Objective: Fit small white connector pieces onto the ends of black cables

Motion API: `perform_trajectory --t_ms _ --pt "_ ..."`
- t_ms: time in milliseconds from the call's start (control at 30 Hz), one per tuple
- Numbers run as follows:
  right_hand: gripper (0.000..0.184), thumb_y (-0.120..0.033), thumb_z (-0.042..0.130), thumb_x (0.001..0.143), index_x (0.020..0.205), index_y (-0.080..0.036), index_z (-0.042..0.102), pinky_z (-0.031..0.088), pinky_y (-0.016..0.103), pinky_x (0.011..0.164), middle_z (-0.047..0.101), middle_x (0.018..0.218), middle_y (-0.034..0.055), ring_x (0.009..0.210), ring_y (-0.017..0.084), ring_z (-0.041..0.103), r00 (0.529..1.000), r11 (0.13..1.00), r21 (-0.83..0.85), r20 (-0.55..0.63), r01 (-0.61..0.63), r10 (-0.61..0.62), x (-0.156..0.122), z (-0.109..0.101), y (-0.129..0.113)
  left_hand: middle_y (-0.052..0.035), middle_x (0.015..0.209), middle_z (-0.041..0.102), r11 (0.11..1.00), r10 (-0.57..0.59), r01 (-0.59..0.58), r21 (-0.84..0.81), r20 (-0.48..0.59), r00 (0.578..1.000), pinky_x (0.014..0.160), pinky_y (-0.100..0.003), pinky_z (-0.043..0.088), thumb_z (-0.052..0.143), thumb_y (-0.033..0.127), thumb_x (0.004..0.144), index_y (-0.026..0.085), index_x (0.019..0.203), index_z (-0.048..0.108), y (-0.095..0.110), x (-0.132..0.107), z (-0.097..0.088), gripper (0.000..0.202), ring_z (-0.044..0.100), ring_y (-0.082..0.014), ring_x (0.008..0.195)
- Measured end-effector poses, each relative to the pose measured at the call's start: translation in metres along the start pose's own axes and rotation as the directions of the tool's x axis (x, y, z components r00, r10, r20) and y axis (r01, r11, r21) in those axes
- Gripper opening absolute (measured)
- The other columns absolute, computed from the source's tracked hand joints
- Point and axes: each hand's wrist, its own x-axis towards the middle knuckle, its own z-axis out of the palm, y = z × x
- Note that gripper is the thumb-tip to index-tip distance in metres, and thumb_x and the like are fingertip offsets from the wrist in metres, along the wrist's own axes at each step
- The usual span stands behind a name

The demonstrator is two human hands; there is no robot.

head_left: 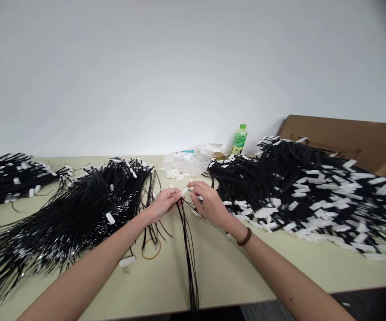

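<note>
Near the middle of the table my left hand (pixel 166 201) is closed in a pinch on several thin black cables (pixel 188 258), which run down toward the front edge. At its fingertips is a small white piece (pixel 185 191), around or beside the cable ends; I cannot tell which. My right hand (pixel 209 203) meets it from the right, fingers curled and pinching at the white piece, with a black strand passing below the palm. The fingers partly hide the cable ends.
Large heaps of black cables with white pieces lie at left (pixel 95 196) and right (pixel 313 187). At the back are a clear plastic bag (pixel 193 162), a green-capped bottle (pixel 238 140) and a cardboard box (pixel 340 138). A rubber band (pixel 151 258) lies near my left forearm.
</note>
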Motion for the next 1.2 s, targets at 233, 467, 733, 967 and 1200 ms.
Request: perform_trajectory --t_ms 233,467,733,967,1200 --pt "0.015 -0.014 0.041 0.086 0.074 -0.017 0.049 0.046 0.032 0.078 0.058 0.097 0.0079 0.091 0.018 0.053 1.000 0.998 -0.066 0.006 0.002 -0.002 0.0004 -0.0012 0.0006 0.0002 0.061 0.054 0.999 -0.018 0.018 -0.027 -0.015 1.000 0.062 -0.024 0.032 0.064 0.039 0.070 0.013 0.069 0.060 0.0007 -0.0002 0.0008 0.027 0.046 -0.0112 0.060" --pt "0.012 -0.019 0.046 0.087 0.093 -0.016 0.056 0.043 0.037 0.083 0.057 0.108 0.0099 0.100 0.023 0.049 0.996 0.928 -0.366 -0.019 0.073 -0.086 0.0018 -0.0060 0.0016 -0.0006 0.067 0.054 0.976 -0.033 0.011 -0.218 -0.098 0.995 0.062 -0.022 0.035 0.068 0.037 0.067 0.013 0.069 0.060 -0.0044 0.0040 -0.0028 0.026 0.046 -0.0095 0.061" --pt "0.013 -0.011 0.050 0.082 0.089 -0.018 0.059 0.041 0.039 0.087 0.053 0.116 0.0076 0.109 0.023 0.044 0.971 0.888 -0.394 0.127 0.235 -0.201 -0.0011 -0.0033 0.0015 -0.0016 0.073 0.055 0.943 -0.056 0.024 -0.333 -0.089 0.994 0.065 -0.022 0.038 0.069 0.032 0.067 0.012 0.069 0.060 -0.0042 0.0039 -0.0058 0.021 0.048 -0.0087 0.064" --pt "0.022 -0.007 0.046 0.082 0.095 -0.019 0.058 0.040 0.038 0.087 0.055 0.114 0.0075 0.107 0.021 0.044 0.953 0.865 -0.404 0.079 0.298 -0.292 -0.0003 -0.0039 -0.0016 -0.0009 0.069 0.054 0.904 -0.083 0.082 -0.420 0.018 0.996 0.067 -0.023 0.039 0.069 0.030 0.068 0.013 0.071 0.058 -0.0072 0.0045 -0.0065 0.020 0.050 -0.0094 0.066" --pt "0.016 -0.011 0.042 0.087 0.091 -0.015 0.057 0.039 0.038 0.089 0.058 0.109 0.0072 0.104 0.019 0.046 0.914 0.834 -0.387 0.066 0.394 -0.401 -0.0010 0.0010 -0.0059 0.0002 0.067 0.052 0.889 -0.079 0.121 -0.441 0.113 0.990 0.065 -0.022 0.038 0.066 0.027 0.072 0.013 0.073 0.059 -0.0068 0.0025 -0.0050 0.016 0.048 -0.0082 0.063"
